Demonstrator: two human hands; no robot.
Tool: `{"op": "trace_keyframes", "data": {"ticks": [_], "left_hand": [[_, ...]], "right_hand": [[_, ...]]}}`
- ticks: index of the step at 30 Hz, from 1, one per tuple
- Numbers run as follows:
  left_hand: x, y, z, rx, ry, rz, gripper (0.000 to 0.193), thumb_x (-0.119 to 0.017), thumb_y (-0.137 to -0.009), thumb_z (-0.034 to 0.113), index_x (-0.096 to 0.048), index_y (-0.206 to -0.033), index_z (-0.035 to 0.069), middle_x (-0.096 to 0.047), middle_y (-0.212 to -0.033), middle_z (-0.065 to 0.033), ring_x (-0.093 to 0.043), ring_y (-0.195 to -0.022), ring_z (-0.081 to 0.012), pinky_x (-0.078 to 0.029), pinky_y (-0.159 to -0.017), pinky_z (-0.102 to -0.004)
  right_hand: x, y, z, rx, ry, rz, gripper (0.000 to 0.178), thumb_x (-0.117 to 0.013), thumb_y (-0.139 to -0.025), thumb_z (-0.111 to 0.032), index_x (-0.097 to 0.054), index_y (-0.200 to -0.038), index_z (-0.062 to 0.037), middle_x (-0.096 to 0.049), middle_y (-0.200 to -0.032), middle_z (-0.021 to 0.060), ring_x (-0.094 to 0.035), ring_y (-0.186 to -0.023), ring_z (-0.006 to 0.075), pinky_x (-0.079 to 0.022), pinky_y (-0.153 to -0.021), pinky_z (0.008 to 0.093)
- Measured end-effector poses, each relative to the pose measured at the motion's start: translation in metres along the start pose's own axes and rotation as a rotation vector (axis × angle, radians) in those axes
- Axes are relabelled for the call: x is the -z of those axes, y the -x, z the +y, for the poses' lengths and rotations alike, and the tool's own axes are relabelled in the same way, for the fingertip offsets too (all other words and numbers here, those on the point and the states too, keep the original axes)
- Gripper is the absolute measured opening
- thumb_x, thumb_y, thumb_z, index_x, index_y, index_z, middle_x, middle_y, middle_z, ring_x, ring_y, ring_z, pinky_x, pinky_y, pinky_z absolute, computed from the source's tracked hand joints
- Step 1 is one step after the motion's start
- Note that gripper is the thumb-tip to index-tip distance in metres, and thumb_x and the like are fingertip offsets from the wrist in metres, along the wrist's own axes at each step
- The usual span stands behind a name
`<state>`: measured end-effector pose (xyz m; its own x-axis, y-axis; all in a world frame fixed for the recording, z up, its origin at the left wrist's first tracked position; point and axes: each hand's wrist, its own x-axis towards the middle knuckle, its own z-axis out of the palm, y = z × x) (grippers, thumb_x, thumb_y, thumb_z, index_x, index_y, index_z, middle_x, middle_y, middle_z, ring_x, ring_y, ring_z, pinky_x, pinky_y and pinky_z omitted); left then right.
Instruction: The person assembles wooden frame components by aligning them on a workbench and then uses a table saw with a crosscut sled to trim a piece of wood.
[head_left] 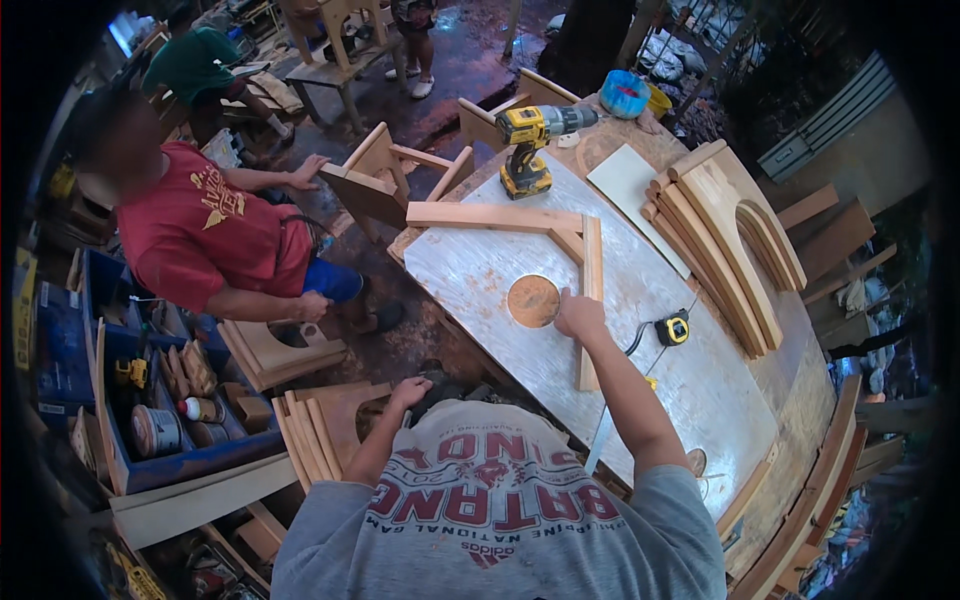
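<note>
My right hand [580,316] is closed over the side piece of an L-shaped wooden frame [495,217], beside the round hole [533,300] in a pale metal-faced board [470,265]. A short diagonal brace [567,243] spans the frame's corner. My left hand [408,392] is low beside my body, its fingers curled next to something dark that I cannot make out. Right of my right hand a yellow and black tape measure [672,328] lies on the board. A yellow cordless drill [532,145] stands beyond the frame.
Curved wooden parts [715,245] are stacked at the right of the worktable. A person in a red shirt [215,225] stands at the left, one hand on a wooden chair frame [385,180]. Blue bins [150,470] with cans and tools sit at the lower left. Other people are farther back.
</note>
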<state>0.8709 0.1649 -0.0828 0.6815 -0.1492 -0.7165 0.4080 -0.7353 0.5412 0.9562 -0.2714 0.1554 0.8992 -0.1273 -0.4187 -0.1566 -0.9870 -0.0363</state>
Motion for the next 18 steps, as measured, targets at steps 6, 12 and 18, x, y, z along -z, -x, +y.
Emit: {"op": "trace_keyframes", "data": {"ticks": [6, 12, 18], "left_hand": [[0.004, -0.002, -0.003, -0.057, -0.009, -0.015, 0.048, -0.06, -0.093, 0.045, -0.073, -0.126, 0.013, -0.071, -0.128, -0.0161, -0.066, -0.121, -0.0332, -0.05, -0.104, -0.0414], [0.008, -0.002, -0.001, -0.03, -0.027, -0.02, 0.046, -0.06, -0.093, 0.046, -0.074, -0.125, 0.016, -0.071, -0.129, -0.015, -0.066, -0.122, -0.0331, -0.049, -0.105, -0.0425], [0.013, 0.004, 0.003, -0.032, -0.041, -0.021, 0.046, -0.061, -0.093, 0.045, -0.074, -0.126, 0.015, -0.072, -0.128, -0.0146, -0.066, -0.122, -0.0334, -0.05, -0.105, -0.0416]], "right_hand": [[-0.008, -0.005, -0.003, -0.016, -0.024, -0.001, 0.051, -0.053, -0.092, -0.022, -0.052, -0.139, -0.0005, -0.075, -0.104, 0.0246, -0.075, -0.094, 0.0405, -0.059, -0.082, 0.0518], [-0.012, -0.014, -0.001, -0.026, -0.056, 0.009, 0.059, -0.054, -0.091, -0.021, -0.045, -0.145, 0.0028, -0.075, -0.103, 0.0264, -0.075, -0.093, 0.0407, -0.059, -0.081, 0.0519], [-0.022, -0.024, 0.001, -0.031, -0.107, 0.082, 0.061, -0.059, -0.089, -0.022, -0.045, -0.139, 0.0087, -0.075, -0.098, 0.0272, -0.075, -0.09, 0.0417, -0.059, -0.078, 0.0513]]}}
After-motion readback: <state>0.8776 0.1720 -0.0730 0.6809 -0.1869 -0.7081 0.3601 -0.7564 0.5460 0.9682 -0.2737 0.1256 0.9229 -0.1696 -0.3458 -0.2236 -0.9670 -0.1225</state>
